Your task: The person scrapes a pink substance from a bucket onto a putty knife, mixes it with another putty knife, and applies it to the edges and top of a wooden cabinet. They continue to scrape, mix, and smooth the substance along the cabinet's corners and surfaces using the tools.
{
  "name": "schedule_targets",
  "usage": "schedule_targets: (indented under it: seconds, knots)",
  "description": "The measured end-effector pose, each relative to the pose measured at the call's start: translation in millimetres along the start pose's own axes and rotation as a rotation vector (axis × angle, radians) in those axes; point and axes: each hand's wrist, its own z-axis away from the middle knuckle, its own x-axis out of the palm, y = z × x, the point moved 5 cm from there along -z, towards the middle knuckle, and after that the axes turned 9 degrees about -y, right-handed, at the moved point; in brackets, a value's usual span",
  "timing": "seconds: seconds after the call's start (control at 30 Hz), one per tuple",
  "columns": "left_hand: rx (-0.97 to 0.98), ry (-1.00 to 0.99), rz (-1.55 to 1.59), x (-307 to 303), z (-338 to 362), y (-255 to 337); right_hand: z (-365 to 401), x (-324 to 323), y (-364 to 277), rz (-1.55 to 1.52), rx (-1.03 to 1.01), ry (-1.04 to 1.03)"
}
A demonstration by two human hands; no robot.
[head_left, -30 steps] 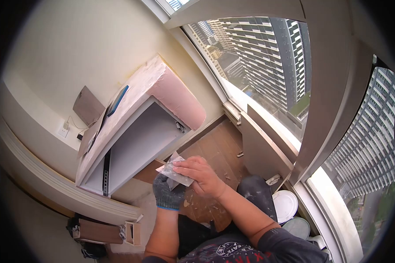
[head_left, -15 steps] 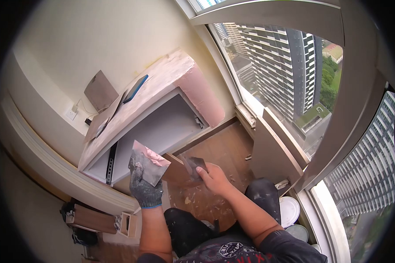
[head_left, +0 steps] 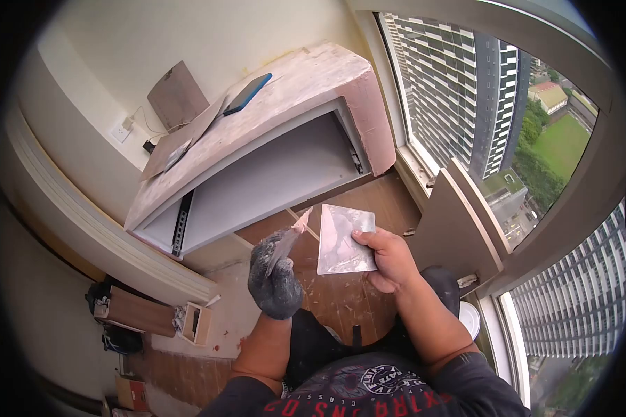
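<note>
Metal plate (head_left: pixel 344 240), smeared pink, sits at frame centre, pinched along its right edge by the bare right hand (head_left: pixel 391 260), face up, probably so the filler stays put. The gloved left hand (head_left: pixel 275 281) is closed around a scraper (head_left: pixel 290 238), tilted edge-on just beside the plate, below the cabinet (head_left: pixel 257 118).

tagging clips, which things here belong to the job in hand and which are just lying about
In hand: putty knife in gloved left hand; metal plate in right hand; cabinet with pink filler on its end.
Lying about: blue phone and boards on the cabinet top; wall socket; white lid by the window.
</note>
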Motion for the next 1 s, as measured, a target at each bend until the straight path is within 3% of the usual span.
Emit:
schedule_targets:
  seconds: [0.17,0.33,0.43,0.5,0.6,0.63,0.73,0.87,1.0]
  knots:
    - [0.249,-0.126,0.043,5.8,10.0,-4.3,5.9,23.4,12.9,-0.037,0.072,0.008]
    - [0.349,-0.289,-0.115,2.4,15.5,-10.8,7.7,23.4,11.6,-0.018,0.113,-0.063]
    - [0.311,-0.261,-0.177,-3.9,13.8,-18.4,2.7,22.5,3.6,-0.003,0.017,-0.058]
    - [0.261,-0.330,-0.258,-6.6,17.8,-36.2,-2.1,19.6,-23.9,-0.001,-0.166,-0.045]
    - [0.149,-0.399,-0.278,-7.0,40.1,-63.1,-5.3,29.1,-106.5,0.699,-0.727,0.128]
    - [0.099,-0.419,-0.271,-7.2,48.4,-71.2,-8.8,33.3,-130.4,0.876,-0.818,0.196]
    - [-0.029,-0.364,-0.223,-12.3,64.8,-86.6,-23.4,51.4,-187.5,1.424,-0.958,0.509]
    - [-0.082,-0.353,-0.225,-13.8,73.9,-95.9,-56.9,60.4,-208.5,1.619,-1.041,0.512]
    - [-0.096,-0.368,-0.192,-12.6,72.0,-93.9,-80.6,65.7,-184.7,1.795,-1.122,0.572]
